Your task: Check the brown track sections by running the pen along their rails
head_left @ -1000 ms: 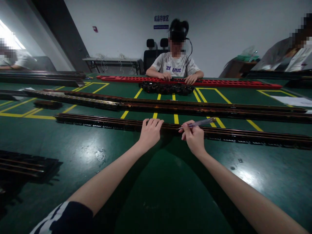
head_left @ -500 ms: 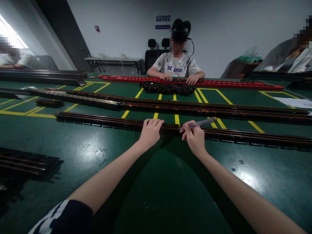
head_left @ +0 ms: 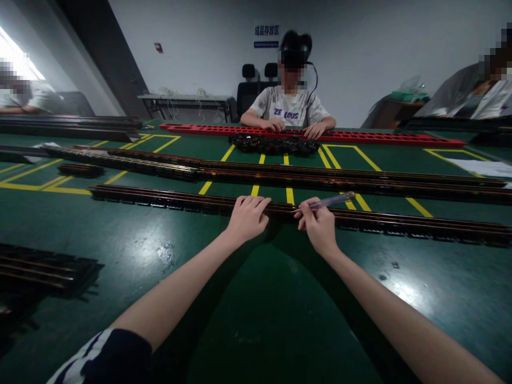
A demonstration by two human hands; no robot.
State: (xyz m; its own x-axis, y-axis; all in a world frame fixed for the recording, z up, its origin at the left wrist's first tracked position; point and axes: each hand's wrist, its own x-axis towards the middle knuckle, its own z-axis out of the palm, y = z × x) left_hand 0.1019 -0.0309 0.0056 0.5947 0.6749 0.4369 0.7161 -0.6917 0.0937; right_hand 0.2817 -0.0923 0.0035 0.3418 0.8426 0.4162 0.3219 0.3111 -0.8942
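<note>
A long dark strip with copper-coloured lines lies across the green table in front of me. My left hand grips it near its middle, fingers over the top and thumb on the near side. In my right hand is a small screwdriver with a clear handle, held like a pen. Its thin tip points left and down at the strip, just right of my left hand. Whether the tip touches the strip is too small to tell.
More dark strips lie behind, and a stack sits at the left. Across the table a person handles a long red frame beside a pile of black parts. Other people sit at both sides.
My left thumb has come out further to the right beside the strip. My right hand and the screwdriver have barely moved.
</note>
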